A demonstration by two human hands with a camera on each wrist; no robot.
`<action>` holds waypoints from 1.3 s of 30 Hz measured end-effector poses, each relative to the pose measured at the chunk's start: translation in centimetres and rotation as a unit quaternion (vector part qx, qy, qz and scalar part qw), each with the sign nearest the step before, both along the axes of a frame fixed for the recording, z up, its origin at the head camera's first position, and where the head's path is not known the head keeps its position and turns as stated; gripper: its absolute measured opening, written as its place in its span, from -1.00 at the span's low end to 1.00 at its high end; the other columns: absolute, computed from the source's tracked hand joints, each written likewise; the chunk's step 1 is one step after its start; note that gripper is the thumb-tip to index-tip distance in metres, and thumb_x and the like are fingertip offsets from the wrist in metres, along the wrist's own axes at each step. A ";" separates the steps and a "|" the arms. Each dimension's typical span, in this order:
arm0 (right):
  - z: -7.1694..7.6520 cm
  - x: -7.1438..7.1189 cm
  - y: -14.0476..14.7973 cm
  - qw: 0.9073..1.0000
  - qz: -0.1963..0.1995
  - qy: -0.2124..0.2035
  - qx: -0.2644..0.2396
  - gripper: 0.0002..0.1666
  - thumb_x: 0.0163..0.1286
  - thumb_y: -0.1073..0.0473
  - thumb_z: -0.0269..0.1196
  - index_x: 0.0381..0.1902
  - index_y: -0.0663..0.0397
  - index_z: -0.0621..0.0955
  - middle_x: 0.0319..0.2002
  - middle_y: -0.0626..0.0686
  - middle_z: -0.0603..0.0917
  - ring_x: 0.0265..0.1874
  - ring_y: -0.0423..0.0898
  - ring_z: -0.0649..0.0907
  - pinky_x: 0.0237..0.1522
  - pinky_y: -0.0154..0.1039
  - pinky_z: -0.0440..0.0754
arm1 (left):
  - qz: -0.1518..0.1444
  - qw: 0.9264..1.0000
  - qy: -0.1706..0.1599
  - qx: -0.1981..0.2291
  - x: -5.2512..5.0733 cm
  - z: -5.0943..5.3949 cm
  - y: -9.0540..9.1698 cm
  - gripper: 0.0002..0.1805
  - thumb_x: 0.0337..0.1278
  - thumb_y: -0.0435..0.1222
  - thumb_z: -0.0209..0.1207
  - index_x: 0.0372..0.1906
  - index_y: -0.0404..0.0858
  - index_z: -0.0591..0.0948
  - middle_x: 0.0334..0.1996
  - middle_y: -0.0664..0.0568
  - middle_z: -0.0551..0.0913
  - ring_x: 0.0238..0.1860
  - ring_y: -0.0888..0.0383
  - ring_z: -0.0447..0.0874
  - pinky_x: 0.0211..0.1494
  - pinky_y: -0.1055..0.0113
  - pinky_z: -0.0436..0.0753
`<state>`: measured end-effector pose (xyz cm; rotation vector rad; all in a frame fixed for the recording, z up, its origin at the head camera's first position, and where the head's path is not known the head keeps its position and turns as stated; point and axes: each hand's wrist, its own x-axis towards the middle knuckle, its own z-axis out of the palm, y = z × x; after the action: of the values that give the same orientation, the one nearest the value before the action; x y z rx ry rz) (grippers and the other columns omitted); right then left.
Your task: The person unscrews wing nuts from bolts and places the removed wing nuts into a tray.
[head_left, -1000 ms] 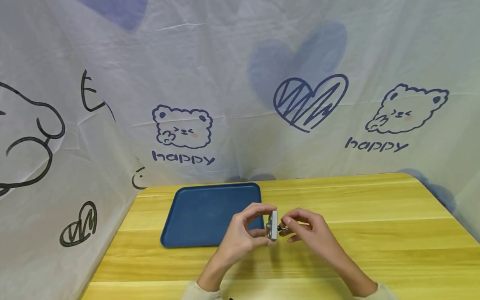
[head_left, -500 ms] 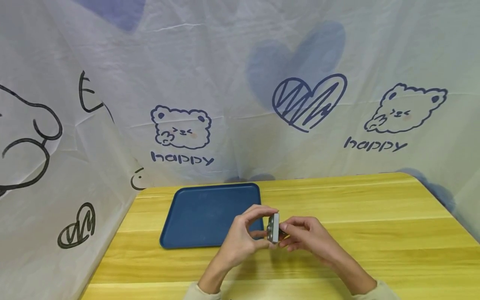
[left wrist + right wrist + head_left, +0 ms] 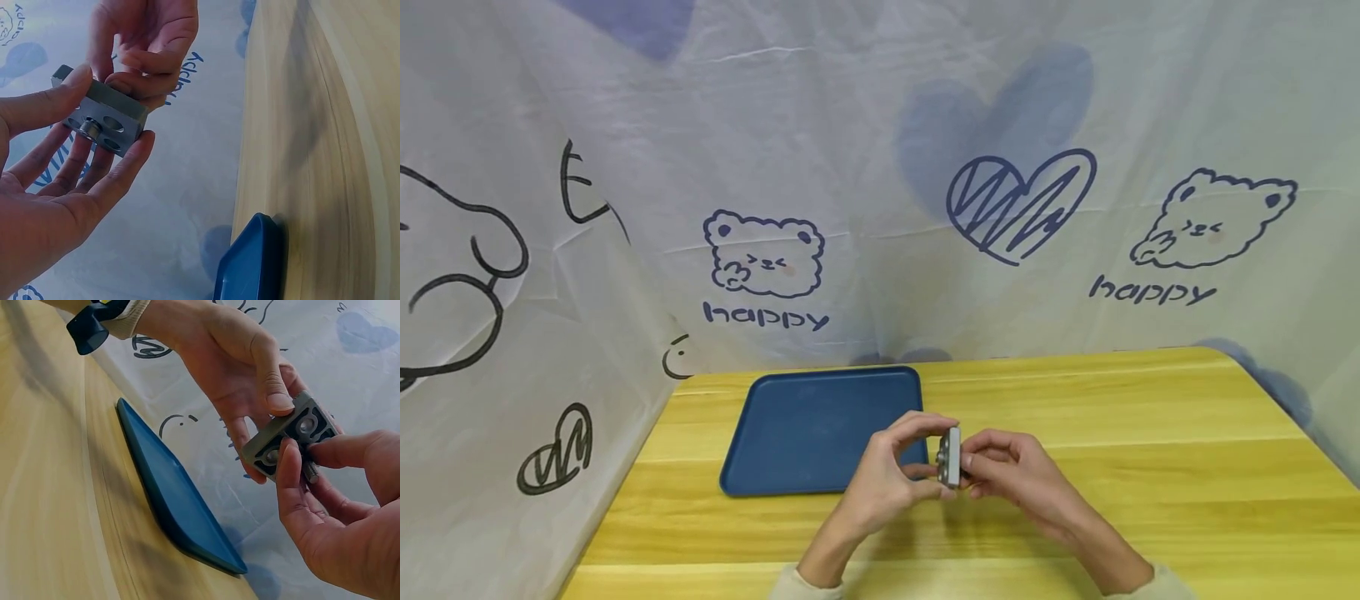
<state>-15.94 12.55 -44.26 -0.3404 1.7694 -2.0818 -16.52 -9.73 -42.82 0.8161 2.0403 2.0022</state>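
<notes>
My left hand (image 3: 883,475) holds a grey metal block (image 3: 115,112) by its edges, thumb on one side and fingertips on the other. Several round holes open on the face seen in the left wrist view, where a bolt head (image 3: 90,129) stands out. From the recessed opposite face, the bolt's threaded end (image 3: 312,472) sticks out in the right wrist view. Thumb and fingers of my right hand (image 3: 1026,475) pinch around the bolt close to that face. A small dark part shows between those fingertips, mostly hidden, so its kind is unclear.
A blue tray (image 3: 820,433) lies on the wood-grain table (image 3: 1150,433), left of and behind the hands. Behind the table hangs a pale cloth (image 3: 880,208) with printed hearts and bears. Both hands are raised above the table top.
My right fingers have closed in on the block's right face, covering the bolt shaft that showed between hand and block a second ago. The block has shifted slightly right and down.
</notes>
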 end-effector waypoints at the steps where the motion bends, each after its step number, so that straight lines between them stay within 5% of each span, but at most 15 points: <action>1: 0.1 0.0 0.0 1.000 -0.005 0.012 0.005 -0.70 0.51 0.23 0.28 0.03 0.40 0.60 -0.16 0.16 0.75 -0.22 -0.04 0.75 -0.15 -0.13 0.81 | 0.000 1.000 0.000 0.003 0.0 0.0 0.0 -0.26 -0.13 -0.68 0.47 0.26 -0.21 0.62 0.20 -0.10 0.54 0.27 -0.01 0.51 0.05 0.10 0.79; 13: 1.0 0.7 -0.6 0.990 -0.058 0.111 0.060 -0.72 0.43 0.28 0.36 -0.04 0.42 0.63 -0.07 0.26 0.67 -0.18 0.00 0.79 -0.13 -0.05 0.82 | 0.005 0.999 -0.027 0.031 0.0 0.3 -0.2 -0.25 -0.13 -0.68 0.47 0.28 -0.23 0.61 0.20 -0.13 0.54 0.26 -0.07 0.53 0.04 0.03 0.79; 22: 0.5 0.8 -1.1 0.970 -0.095 0.212 0.075 -0.86 0.34 0.38 0.41 -0.16 0.26 0.68 -0.13 0.23 0.71 -0.15 0.00 0.77 -0.11 -0.11 0.82 | 0.009 0.999 -0.032 0.039 -0.1 0.4 -0.4 -0.25 -0.12 -0.63 0.49 0.29 -0.22 0.61 0.21 -0.15 0.56 0.27 -0.08 0.55 0.07 0.04 0.78; 39: 0.0 0.7 -1.2 0.962 -0.099 0.237 0.088 -0.83 0.32 0.40 0.42 -0.16 0.12 0.69 -0.12 0.12 0.72 -0.12 -0.05 0.74 -0.10 -0.11 0.82 | 0.005 0.999 -0.025 0.042 -0.1 0.4 -0.6 -0.27 -0.08 -0.62 0.48 0.30 -0.24 0.59 0.21 -0.18 0.55 0.28 -0.09 0.53 0.08 0.03 0.78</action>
<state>-15.22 11.32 -44.21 -0.6811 2.3331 -2.0724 -16.63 -10.32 -42.37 0.7634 1.9489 2.1050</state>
